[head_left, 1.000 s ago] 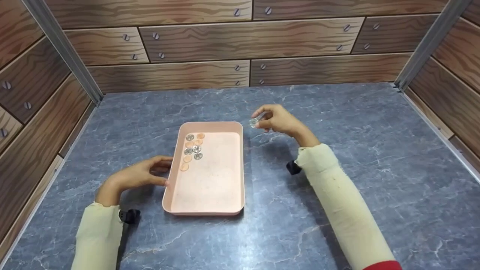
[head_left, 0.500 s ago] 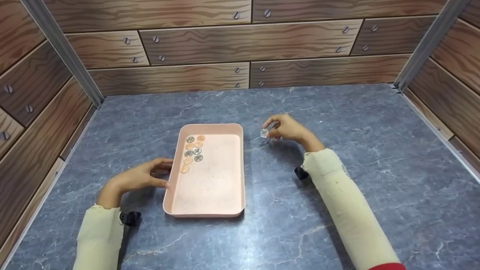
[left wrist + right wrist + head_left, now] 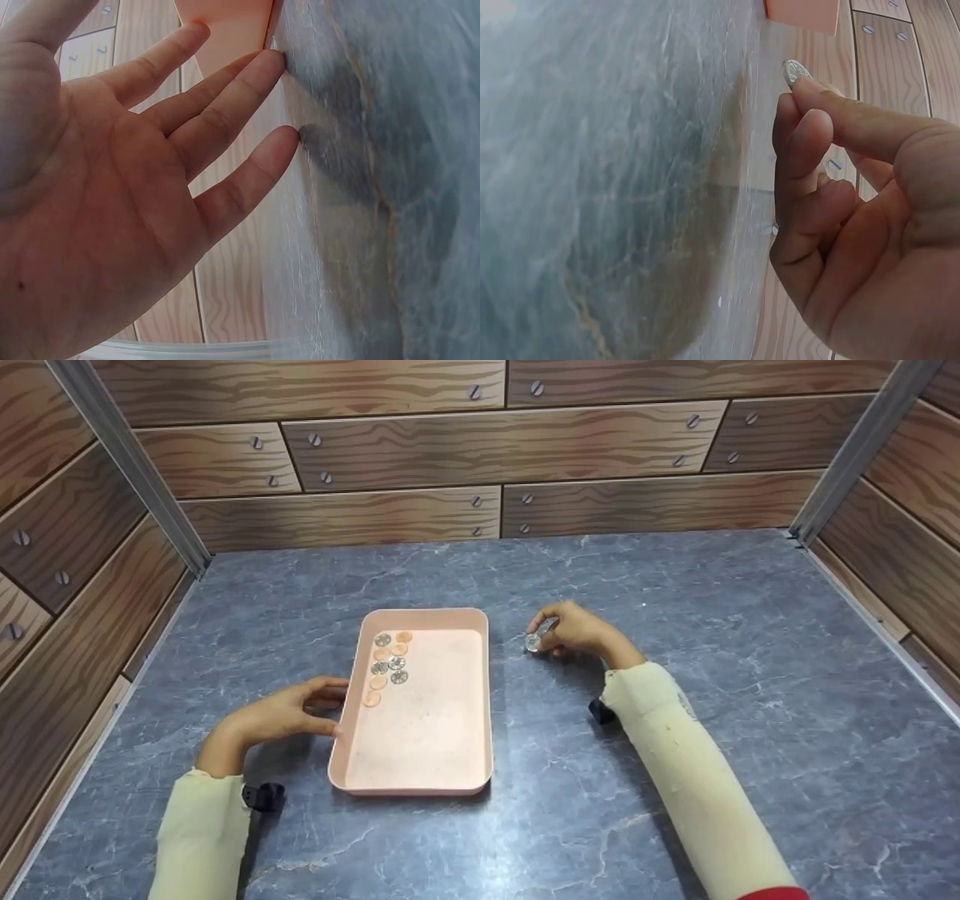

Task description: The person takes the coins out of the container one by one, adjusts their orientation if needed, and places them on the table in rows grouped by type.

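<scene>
A shallow pink tray (image 3: 424,735) lies on the table, and several silver coins (image 3: 399,677) and copper coins (image 3: 372,699) rest inside along its left side. My left hand (image 3: 277,712) is at the tray's left wall, thumb and fingertips right at it. Its fingers are spread and fairly straight in the left wrist view, and nothing lies in the palm. To the right of the tray, my right hand (image 3: 576,631) pinches a silver coin (image 3: 795,73) between thumb and finger, low over the table. The other fingers of that hand are curled in.
The table (image 3: 675,592) is a grey-blue marbled surface. Wood-patterned walls (image 3: 420,450) close it in at the back and both sides, with metal posts (image 3: 150,472) in the corners. Each sleeve carries a small black camera (image 3: 262,796) at the wrist.
My right hand, still pinching the silver coin, has moved a little rightward and nearer to me, away from the tray's far right corner. The left hand, tray and coins inside look the same.
</scene>
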`<act>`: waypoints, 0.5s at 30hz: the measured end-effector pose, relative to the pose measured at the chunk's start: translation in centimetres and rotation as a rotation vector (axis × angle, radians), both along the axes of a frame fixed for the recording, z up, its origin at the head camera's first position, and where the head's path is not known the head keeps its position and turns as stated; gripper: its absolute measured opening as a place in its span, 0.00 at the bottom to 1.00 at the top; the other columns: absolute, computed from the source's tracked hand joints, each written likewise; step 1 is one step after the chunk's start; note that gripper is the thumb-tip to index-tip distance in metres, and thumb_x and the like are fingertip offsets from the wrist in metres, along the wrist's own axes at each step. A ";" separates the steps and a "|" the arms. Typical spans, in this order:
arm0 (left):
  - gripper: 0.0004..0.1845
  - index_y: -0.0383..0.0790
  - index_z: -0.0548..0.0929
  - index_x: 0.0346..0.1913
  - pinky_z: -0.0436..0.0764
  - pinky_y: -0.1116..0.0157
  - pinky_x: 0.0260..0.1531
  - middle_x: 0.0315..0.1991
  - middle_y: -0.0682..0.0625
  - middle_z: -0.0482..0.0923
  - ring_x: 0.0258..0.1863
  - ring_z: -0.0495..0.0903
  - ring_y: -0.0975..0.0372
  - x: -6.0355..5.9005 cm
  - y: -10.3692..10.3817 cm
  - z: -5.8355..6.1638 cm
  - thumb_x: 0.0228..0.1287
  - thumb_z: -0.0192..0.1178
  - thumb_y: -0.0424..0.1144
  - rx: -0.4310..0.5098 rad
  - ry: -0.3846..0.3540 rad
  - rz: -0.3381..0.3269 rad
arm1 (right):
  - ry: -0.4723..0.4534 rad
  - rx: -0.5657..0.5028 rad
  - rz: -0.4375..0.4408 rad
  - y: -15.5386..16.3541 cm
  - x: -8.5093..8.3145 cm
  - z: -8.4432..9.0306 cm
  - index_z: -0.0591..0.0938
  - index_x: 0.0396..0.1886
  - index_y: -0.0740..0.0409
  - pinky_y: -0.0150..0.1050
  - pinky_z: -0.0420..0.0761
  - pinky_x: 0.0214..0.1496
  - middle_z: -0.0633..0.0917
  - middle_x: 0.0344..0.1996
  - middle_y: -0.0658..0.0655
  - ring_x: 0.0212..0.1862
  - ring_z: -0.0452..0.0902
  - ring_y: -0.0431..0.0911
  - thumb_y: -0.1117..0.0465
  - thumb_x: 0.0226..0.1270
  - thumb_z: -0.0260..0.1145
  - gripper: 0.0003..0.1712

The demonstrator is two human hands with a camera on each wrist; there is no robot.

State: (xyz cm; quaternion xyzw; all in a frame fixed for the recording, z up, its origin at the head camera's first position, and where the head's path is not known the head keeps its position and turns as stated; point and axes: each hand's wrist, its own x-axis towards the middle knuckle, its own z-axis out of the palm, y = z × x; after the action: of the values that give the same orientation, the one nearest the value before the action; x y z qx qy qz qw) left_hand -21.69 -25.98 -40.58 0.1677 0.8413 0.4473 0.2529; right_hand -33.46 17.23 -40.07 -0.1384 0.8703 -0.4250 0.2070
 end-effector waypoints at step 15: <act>0.42 0.34 0.59 0.72 0.66 0.44 0.67 0.70 0.33 0.62 0.69 0.63 0.40 0.2 0.1 0.3 0.59 0.68 0.42 -0.013 0.000 0.002 | 0.046 0.090 -0.004 -0.5 0.1 -0.6 0.80 0.45 0.70 0.27 0.70 0.19 0.73 0.13 0.46 0.14 0.67 0.35 0.76 0.52 0.64 0.17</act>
State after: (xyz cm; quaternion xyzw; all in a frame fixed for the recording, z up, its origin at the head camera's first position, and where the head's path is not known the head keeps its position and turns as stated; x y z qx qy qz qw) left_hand -21.53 -25.86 -40.32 0.1652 0.8445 0.4419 0.2534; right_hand -33.36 16.74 -40.67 -0.1368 0.8934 -0.3825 0.1919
